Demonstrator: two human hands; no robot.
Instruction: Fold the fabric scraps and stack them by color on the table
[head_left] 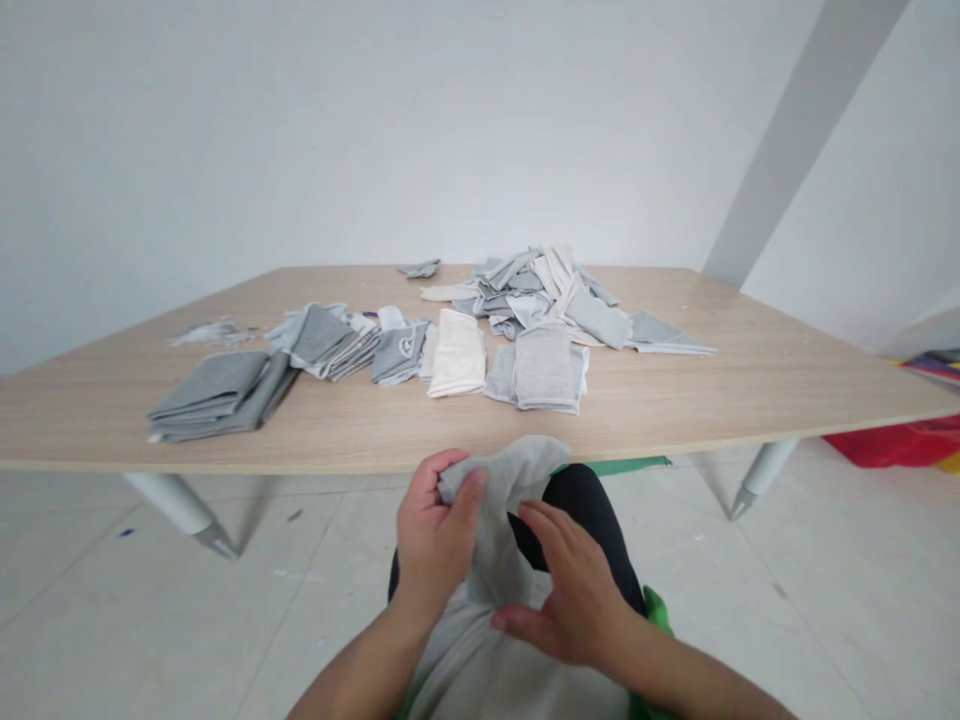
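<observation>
My left hand (431, 535) is closed in a pinch on the top edge of a light grey cloth (504, 490), held below the near edge of the wooden table (750, 385). My right hand (574, 590) lies with fingers stretched flat against the lower part of the same cloth, over my lap. The cloth hangs down between the two hands.
On the table lie a loose heap of grey and cream cloths (540, 290), a folded grey stack (546, 368), a folded cream cloth (457, 352), more folded grey piles (334, 342), and a darker grey stack (221, 392) at left. Colourful bags (911, 435) sit on the floor at right.
</observation>
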